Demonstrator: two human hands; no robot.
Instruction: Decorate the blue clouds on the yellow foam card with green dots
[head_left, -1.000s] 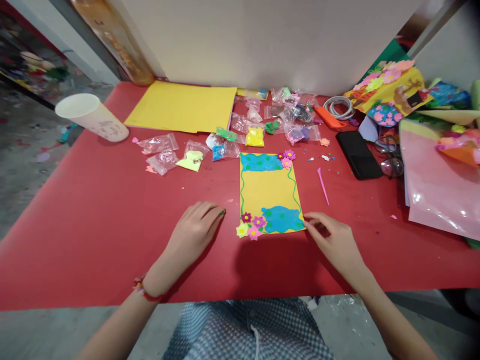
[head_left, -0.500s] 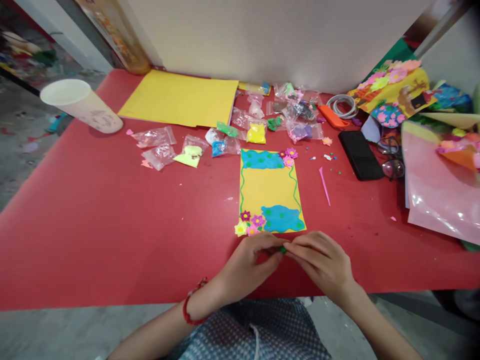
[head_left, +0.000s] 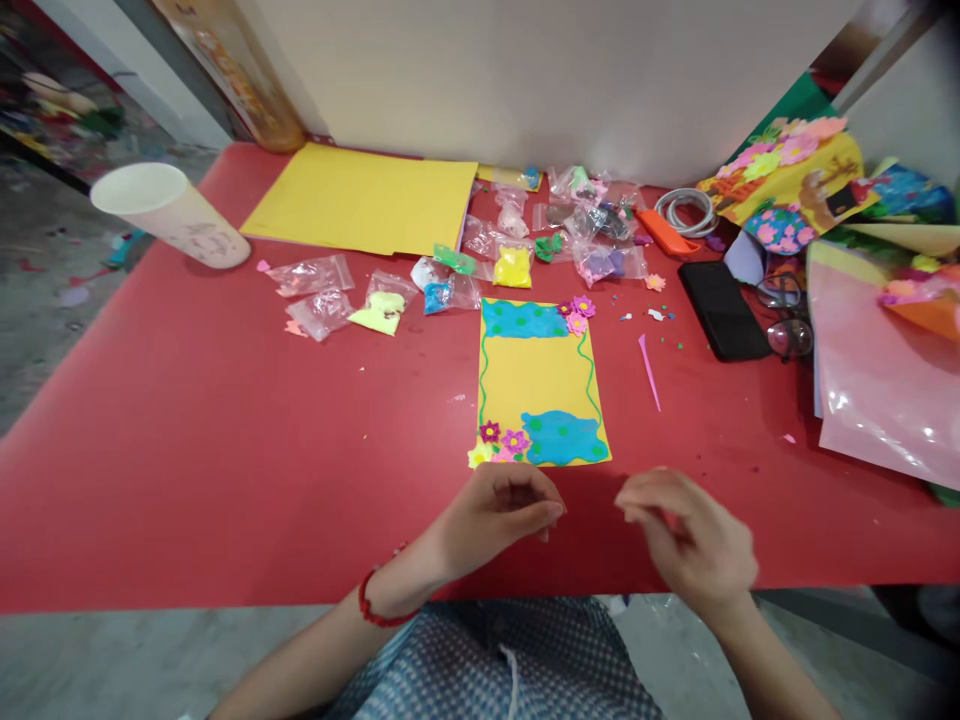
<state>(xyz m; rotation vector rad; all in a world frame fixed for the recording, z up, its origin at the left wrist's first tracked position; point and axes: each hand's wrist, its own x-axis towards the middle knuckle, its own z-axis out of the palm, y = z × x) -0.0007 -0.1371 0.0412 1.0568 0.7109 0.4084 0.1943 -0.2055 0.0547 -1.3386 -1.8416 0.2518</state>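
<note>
My left hand (head_left: 499, 522) hovers over the red table just below the decorated yellow card (head_left: 536, 375), its fingers curled and the thumb tip close to the fingertips. To its right, apart from it, is my right hand (head_left: 690, 540), slightly blurred, with thumb and fingertips pinched together. Whatever either hand holds is hidden. The card bears blue clay patches (head_left: 564, 438) with green dots, wavy green lines down both sides, and clay flowers (head_left: 514, 441) at two corners. A pink modelling tool (head_left: 649, 373) lies right of the card.
Behind the card lie several small bags of clay, including a yellow one (head_left: 512, 267). A yellow folder (head_left: 367, 200) and a tilted paper cup (head_left: 169, 215) are at back left. A black phone (head_left: 722, 310), glasses (head_left: 787, 338) and a pink sheet (head_left: 885, 380) lie at right.
My hands have moved apart, the right one to the right. The small green clay piece that showed between their fingertips is out of sight now.
</note>
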